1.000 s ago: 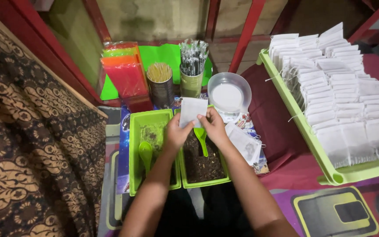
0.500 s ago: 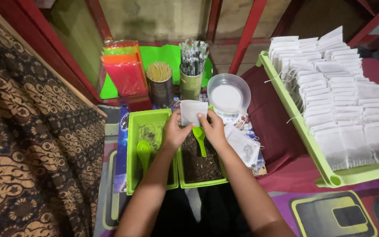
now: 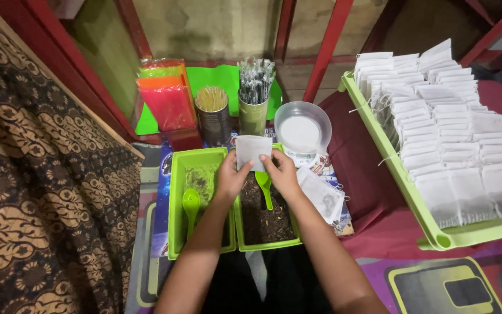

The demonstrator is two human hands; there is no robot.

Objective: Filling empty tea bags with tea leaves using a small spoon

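Both hands pinch one small white pouch (image 3: 253, 152), the left hand (image 3: 229, 179) at its lower left corner, the right hand (image 3: 282, 174) at its lower right, holding it upright above the green tray of dark crumbs (image 3: 265, 218), so spills likely fall back in.

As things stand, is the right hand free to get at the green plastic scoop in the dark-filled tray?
Probably not at once: the right hand and left hand both pinch a small white paper pouch. The green plastic scoop lies uncovered just beside the right hand, so nothing else blocks it.
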